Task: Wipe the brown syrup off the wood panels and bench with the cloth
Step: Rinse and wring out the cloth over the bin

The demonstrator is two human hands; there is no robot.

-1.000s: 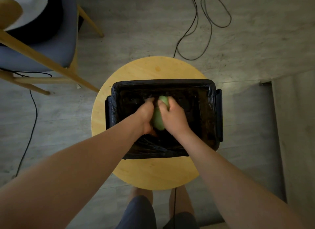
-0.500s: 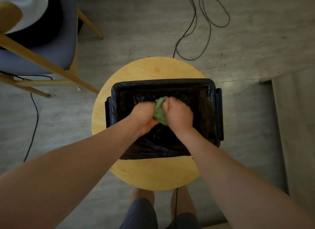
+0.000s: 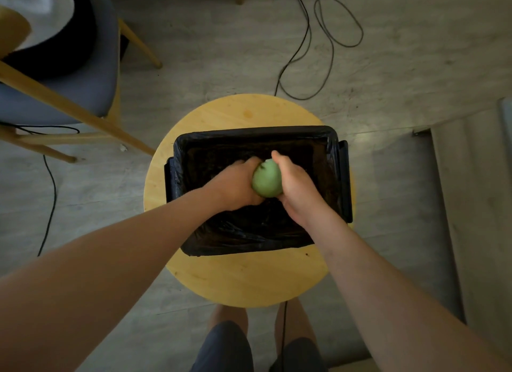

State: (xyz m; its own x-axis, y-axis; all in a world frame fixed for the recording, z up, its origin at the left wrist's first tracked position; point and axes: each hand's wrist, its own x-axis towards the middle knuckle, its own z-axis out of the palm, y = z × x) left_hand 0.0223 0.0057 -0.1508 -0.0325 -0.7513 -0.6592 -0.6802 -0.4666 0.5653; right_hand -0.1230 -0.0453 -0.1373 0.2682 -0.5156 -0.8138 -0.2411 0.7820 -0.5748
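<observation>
Right now both hands meet over the black-lined bin [image 3: 250, 131], w/ the green cloth [image 3: 266, 179] balled up tight btw them. The left hand [image 3: 235, 184] comes in from the left side, knuckles up, fingers curled round the cloth's left half; the fingertips are mostly hidden under the ball. The right hand [image 3: 297, 187] grips the right half, thumb laid straight along the cloth's top edge & pointing away from the person. The other right fingers wrap round the far side, out of sight. The cloth shows as a smooth rounded lump squeezed btw the two palms, over the bin's dark inside; whether it touches the liner can't be told. The bin sits on a round wooden stool [image 3: 243, 277], liner folded over its rim. A chair [image 3: 91, 77] w/ a blue-grey seat stands far left. A black cable [image 3: 307, 36] loops on the floor [image 3: 415, 52] beyond the stool.
</observation>
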